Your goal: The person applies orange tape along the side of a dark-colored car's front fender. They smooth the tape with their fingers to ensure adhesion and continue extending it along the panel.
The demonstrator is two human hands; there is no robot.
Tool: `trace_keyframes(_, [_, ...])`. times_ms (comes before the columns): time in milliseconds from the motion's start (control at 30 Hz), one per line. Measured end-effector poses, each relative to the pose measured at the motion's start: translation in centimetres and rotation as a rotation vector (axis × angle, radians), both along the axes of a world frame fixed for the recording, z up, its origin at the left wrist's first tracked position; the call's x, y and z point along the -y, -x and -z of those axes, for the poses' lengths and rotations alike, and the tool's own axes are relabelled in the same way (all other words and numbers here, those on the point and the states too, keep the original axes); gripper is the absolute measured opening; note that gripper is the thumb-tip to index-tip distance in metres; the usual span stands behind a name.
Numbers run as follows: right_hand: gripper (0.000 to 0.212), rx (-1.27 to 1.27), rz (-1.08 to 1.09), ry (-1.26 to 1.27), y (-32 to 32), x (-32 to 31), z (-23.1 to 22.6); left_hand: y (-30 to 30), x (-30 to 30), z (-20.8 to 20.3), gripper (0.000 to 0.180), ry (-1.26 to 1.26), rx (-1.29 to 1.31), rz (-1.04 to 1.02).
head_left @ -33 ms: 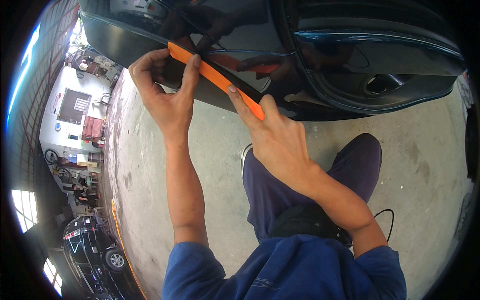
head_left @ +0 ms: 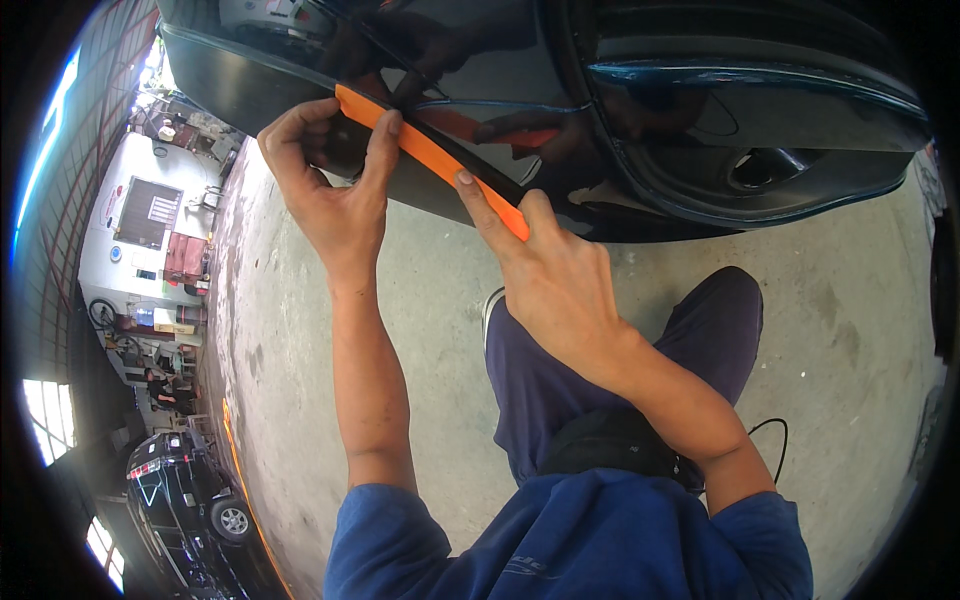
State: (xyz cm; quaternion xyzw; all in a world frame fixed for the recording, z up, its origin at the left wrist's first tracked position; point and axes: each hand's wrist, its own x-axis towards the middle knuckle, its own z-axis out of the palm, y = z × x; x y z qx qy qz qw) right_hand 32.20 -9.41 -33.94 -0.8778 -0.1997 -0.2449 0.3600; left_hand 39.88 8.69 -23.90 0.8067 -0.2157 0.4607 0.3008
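While both hands stay at the orange strip [head_left: 430, 155], it runs slantwise along the lower edge of the glossy dark car panel [head_left: 475, 50], above the concrete floor [head_left: 450, 300]. The left hand [head_left: 340, 200] has its thumb and fingers apart, the thumb on the strip and a fingertip at its upper end; whether they pinch it, I cannot tell. The right hand [head_left: 555, 285] grips the lower end, index finger stretched along the face; its thumb is hidden.

To handle this well, I would judge, keep the strip straight and in line with the panel's edge, share light, even pressure between the two ends, and let that index finger steady the stretch between the hands so it neither bows nor twists against the paint.

Compared with the earlier frame, I can make out no difference: hands, strip and panel all sit in the same places
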Motion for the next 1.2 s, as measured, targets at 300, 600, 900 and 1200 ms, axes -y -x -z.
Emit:
trace_keyframes(300, [0.09,0.001,0.001,-0.009,-1.1,0.9,0.4,-1.5,0.2,0.5,0.054,-0.079,0.055,-0.019])
trace_keyframes(600, [0.079,-0.012,-0.018,0.015,-1.3,1.1,0.0,-1.3,0.2,0.5,0.054,-0.087,0.058,-0.009])
trace_keyframes(900, [0.08,-0.014,-0.024,0.011,-1.5,1.1,0.0,-1.4,-0.1,0.7,0.061,-0.114,0.076,-0.01])
trace_keyframes(1200, [0.082,-0.002,0.001,0.022,-1.0,1.2,0.1,-1.8,-0.4,1.0,0.112,-0.149,0.127,0.009])
